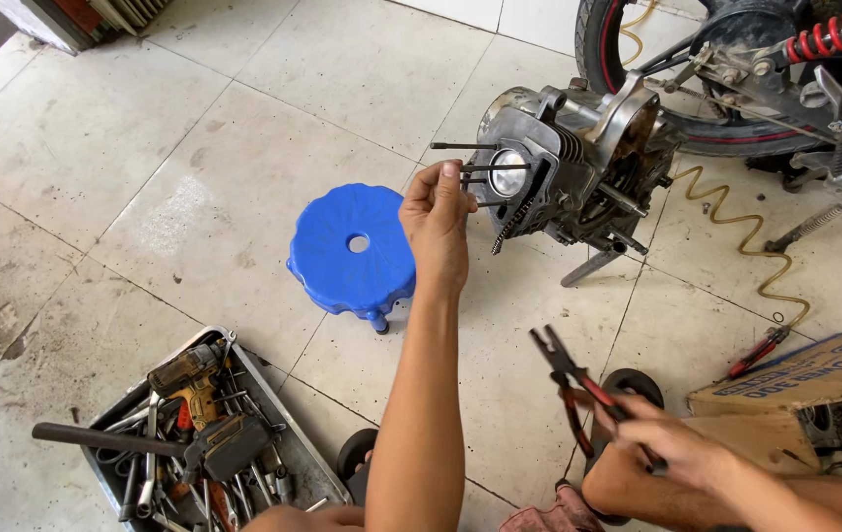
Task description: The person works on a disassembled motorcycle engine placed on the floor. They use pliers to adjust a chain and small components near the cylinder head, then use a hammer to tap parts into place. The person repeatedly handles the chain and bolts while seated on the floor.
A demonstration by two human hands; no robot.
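**Fingers at the cylinder studs, pliers waiting**

Engine (578, 163) of the motorcycle sits low on the tiled floor (96, 148), with the piston (507, 172) showing in the open cylinder and long studs (465, 147) pointing out toward the person. The left hand (437, 222) is raised to these studs, thumb and fingers pressed together at the end of one; whether a small part is between them I cannot tell. The right hand (672, 443) rests low near the knee and is closed around the red handles of the pliers (578, 389), whose black jaws stand a little apart and hold nothing.

To do this well, I judge the left grip should stay in line with the stud and not bend it, and it should keep away from the timing chain (509, 229) hanging just below the piston.

Around: a blue plastic stool (352, 258) stands just beside the left arm, between the person and the engine. A metal tray (209, 433) of tools with a yellow drill (189, 379) lies at the lower left. A coiled yellow hose (736, 232), a second red pliers (758, 351) and a cardboard box (805, 379) lie at the right, near the rear wheel (638, 69).
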